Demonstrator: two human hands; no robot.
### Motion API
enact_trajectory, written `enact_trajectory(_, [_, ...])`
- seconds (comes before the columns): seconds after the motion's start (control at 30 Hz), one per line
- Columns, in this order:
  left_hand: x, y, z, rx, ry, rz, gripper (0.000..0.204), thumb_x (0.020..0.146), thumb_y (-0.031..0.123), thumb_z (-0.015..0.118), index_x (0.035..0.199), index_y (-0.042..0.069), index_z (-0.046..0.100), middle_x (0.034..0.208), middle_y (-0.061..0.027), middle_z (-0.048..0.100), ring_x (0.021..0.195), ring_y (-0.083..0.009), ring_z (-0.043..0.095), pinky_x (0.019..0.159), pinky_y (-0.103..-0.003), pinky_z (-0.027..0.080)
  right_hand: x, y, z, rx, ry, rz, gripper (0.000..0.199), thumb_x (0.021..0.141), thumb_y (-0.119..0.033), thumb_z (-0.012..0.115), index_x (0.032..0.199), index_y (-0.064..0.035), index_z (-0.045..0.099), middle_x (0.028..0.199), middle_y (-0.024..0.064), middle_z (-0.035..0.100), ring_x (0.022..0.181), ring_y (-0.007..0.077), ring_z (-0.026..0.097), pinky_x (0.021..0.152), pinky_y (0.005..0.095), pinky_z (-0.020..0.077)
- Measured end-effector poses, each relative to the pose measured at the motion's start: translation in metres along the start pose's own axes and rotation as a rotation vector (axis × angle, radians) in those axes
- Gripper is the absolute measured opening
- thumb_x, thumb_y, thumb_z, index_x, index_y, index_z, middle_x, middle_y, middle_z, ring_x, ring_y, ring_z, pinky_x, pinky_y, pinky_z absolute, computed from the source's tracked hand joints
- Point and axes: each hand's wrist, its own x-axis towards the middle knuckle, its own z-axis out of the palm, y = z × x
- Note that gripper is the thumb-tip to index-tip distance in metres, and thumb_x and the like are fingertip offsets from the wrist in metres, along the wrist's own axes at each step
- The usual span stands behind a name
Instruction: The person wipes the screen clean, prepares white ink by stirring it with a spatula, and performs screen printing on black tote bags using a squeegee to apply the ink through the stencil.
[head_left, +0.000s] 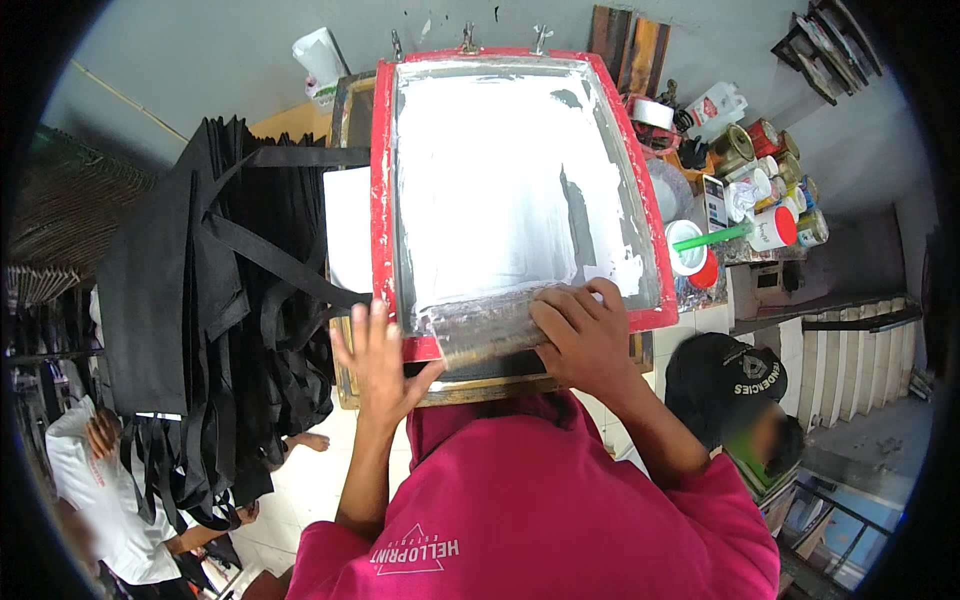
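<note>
A screen-printing frame [381, 190] with red edges lies in front of me, its mesh largely coated in white ink [480, 160]. Bare grey mesh shows in patches at the right. My right hand [590, 330] grips the right part of a worn, ink-stained squeegee [485, 328], which lies across the near end of the mesh. At the frame's near left corner is my left hand [377, 365], fingers spread and holding nothing; whether it touches the red edge I cannot tell. Under the frame, a dark board [500, 372] shows at the near side.
Black cloth bags [165, 290] hang in a thick stack at left, straps reaching the frame. To the right stand a white tub [688, 258] with a green stick [712, 238], a phone [714, 205] and several paint cans [733, 148]. One person wears a black cap [725, 380]; another, a white shirt [105, 490].
</note>
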Motion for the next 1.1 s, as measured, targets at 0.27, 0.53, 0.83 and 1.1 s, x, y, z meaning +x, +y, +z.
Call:
enact_trajectory(0.27, [0.119, 0.025, -0.082, -0.119, 0.371, -0.106, 0.139, 0.063, 0.063, 0.09, 0.162, 0.003, 0.012, 0.163, -0.0273, 0.029, 0.154, -0.0401, 0.023, 0.126, -0.052, 0.007, 0.08, 0.011, -0.079, -0.201, 0.428, -0.121, 0.039, 0.067, -0.015, 0.069, 0.105, -0.0087, 0.069, 0.109, 0.0077, 0.073, 0.098, 0.0264, 0.069, 0.092, 0.0477, 0.042])
enact_trajectory(0.53, [0.079, -0.003, -0.089, 0.25, -0.479, -1.049, 0.076, 0.095, 0.065, 0.055, 0.104, -0.009, 0.07, 0.097, -0.0334, 0.071, 0.103, -0.0456, 0.07, 0.093, -0.049, 0.052, 0.211, 0.016, -0.178, -0.155, 0.283, 0.083, 0.028, 0.089, -0.031, 0.072, 0.095, -0.0038, 0.071, 0.086, 0.0172, 0.073, 0.083, 0.0329, 0.068, 0.097, 0.0492, 0.0458])
enact_trajectory(0.83, [0.052, -0.039, -0.003, -0.048, -0.016, -1.154, 0.051, 0.094, 0.039, 0.072, 0.097, -0.011, 0.068, 0.081, -0.0245, 0.071, 0.072, -0.0322, 0.068, 0.073, -0.045, 0.05, 0.3, 0.051, -0.217, -0.163, 0.411, -0.056, 0.037, 0.081, -0.031, 0.078, 0.103, -0.0016, 0.074, 0.098, 0.0252, 0.073, 0.093, 0.0415, 0.07, 0.083, 0.046, 0.054])
enact_trajectory(1.1, [0.067, -0.005, 0.02, -0.869, 0.481, -1.235, 0.045, 0.107, 0.037, 0.055, 0.137, 0.004, 0.049, 0.108, -0.007, 0.068, 0.092, -0.014, 0.06, 0.07, -0.03, 0.046, 0.348, 0.079, -0.226, -0.189, 0.426, -0.095, 0.046, 0.079, -0.034, 0.081, 0.107, 0.0022, 0.074, 0.102, 0.0263, 0.073, 0.095, 0.0416, 0.07, 0.087, 0.0455, 0.0543])
